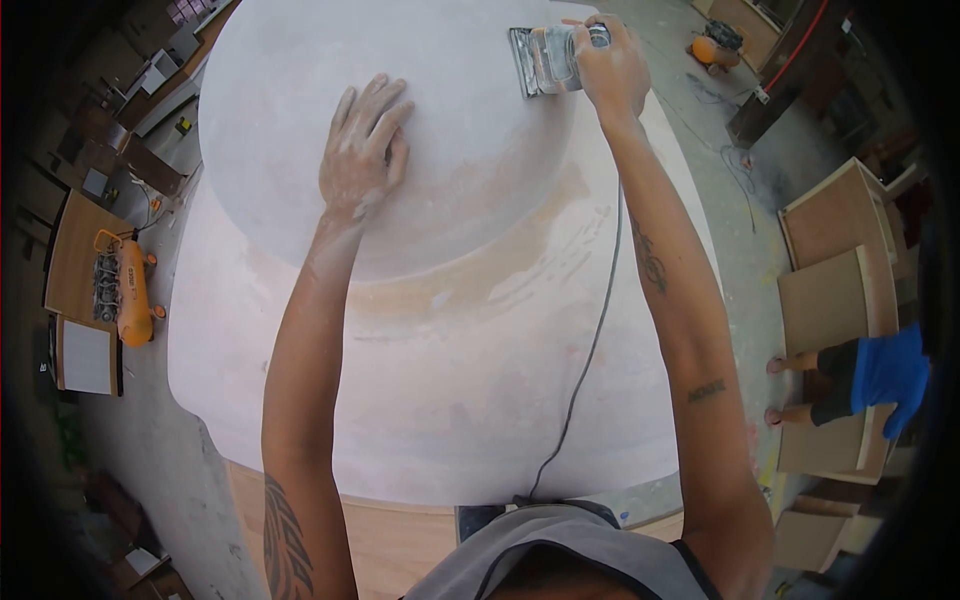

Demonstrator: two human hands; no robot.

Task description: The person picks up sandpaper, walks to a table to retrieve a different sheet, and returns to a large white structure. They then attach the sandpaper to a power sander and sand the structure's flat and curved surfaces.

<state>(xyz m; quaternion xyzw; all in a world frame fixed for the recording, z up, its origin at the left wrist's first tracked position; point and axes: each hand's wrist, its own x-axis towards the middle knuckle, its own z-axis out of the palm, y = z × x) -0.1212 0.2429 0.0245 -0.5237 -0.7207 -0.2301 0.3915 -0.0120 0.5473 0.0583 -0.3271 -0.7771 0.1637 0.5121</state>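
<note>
My right hand (612, 70) is wrapped round the body of an electric sander (548, 62), whose flat pad meets the far right edge of a big round whitish panel (290, 200). Resting flat on that panel is my left hand (365, 145), its fingers stretched out and dusty. Beneath the round panel lies a larger pale board (480, 400) with rounded corners and a tan smear (450, 290) along the curve. A dark power cord (603, 310) runs over the board towards my waist.
An orange air compressor (132, 292) stands on the floor at left, another orange machine (714, 48) at far right. Wooden cabinets (835, 295) line the right side, where a person in a blue shirt (888, 370) stands. A brown post (775, 105) rises behind.
</note>
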